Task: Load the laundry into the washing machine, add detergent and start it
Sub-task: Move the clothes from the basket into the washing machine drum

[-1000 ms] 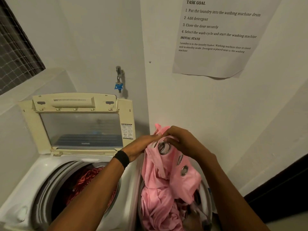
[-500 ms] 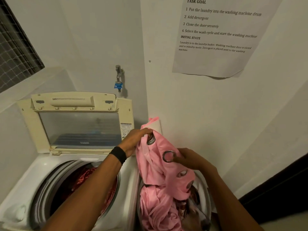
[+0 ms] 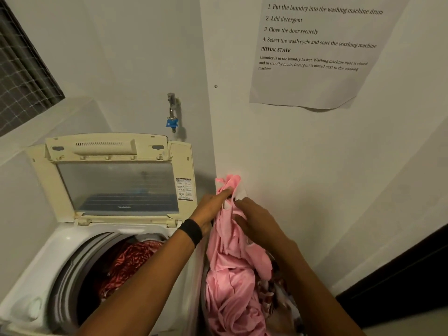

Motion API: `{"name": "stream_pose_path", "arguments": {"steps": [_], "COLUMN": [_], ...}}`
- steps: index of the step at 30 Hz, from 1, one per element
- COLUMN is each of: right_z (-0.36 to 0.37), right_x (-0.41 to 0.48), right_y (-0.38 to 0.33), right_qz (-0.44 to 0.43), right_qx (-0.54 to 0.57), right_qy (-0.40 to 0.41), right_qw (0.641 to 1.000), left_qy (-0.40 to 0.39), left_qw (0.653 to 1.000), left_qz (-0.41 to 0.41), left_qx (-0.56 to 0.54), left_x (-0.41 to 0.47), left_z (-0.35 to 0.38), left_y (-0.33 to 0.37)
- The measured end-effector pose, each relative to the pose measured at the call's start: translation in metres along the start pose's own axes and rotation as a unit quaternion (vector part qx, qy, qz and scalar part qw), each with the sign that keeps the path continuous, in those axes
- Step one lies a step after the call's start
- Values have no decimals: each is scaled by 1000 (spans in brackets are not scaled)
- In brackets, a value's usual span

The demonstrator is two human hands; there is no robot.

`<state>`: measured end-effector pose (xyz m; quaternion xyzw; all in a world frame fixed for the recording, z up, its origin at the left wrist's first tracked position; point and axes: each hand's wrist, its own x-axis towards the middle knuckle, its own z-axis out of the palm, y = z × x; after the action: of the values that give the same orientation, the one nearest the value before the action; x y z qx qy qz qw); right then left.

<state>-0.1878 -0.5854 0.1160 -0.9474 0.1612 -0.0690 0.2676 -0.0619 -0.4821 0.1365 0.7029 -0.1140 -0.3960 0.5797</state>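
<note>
fingers [image 3: 224,193] of my left hand [image 3: 213,209] curl round the bunched top of a pink cloth [image 3: 232,275], holding it up close to the wall. my right hand [image 3: 259,226] lies against the cloth just below, fingers fairly straight; i cannot tell whether they grip. the cloth's lower folds hang beside the right edge of the washing machine [image 3: 48,263], whose lid [image 3: 116,185] stands open. red patterned laundry [image 3: 131,260] sits inside the drum.

Cloth [image 3: 232,275] I hold: plain pink. Loaded laundry [image 3: 131,260]: red with pale mottled print. Washing machine [image 3: 46,265] white, lid [image 3: 106,147] cream, my wristband [image 3: 191,231] black.
</note>
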Motion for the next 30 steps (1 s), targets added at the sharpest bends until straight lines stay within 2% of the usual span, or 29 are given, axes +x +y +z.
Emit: {"name": "stream_pose_path", "arguments": {"steps": [7, 10, 13, 16, 18, 19, 21, 25, 28, 30], "right_z": [7, 10, 7, 1, -3, -6, -16, -39, -41, -36], "right_x": [1, 2, 0, -7, -13, -15, -15, -6, 6, 13], "right_y": [1, -5, -7, 17, 37, 45, 53, 38, 24, 21], "right_qz": [-34, -40, -11, 71, 90, 87, 59, -35, -59, -34], "right_qx": [-80, -93, -36, -62, -121, -125, -83, 42, 56, 39], "right_qy": [5, 10, 40, -77, -174, -194, -163, -17, 12, 23], "right_qw": [996, 995, 999, 993, 973, 969, 981, 998, 997, 998], "left_qy": [-68, -64, -25, 11, 26, 35, 32, -43, -101, -120], "left_qw": [991, 990, 996, 999, 999, 999, 997, 993, 987, 984], "left_qz": [-29, -41, -32, -15, -2, 8, 23, 19, 18, 21], "left_qx": [112, 118, 73, 43, 34, 37, 69, 111, 122, 130], "left_x": [-1, -3, -1, 2, 2, 4, 6, 6, 3, 1], "left_z": [-11, -3, 0, -8, -17, -23, -31, -35, -31, -26], "left_y": [3, 4, -1, 2, 6, 6, 6, 4, 3, 1]}}
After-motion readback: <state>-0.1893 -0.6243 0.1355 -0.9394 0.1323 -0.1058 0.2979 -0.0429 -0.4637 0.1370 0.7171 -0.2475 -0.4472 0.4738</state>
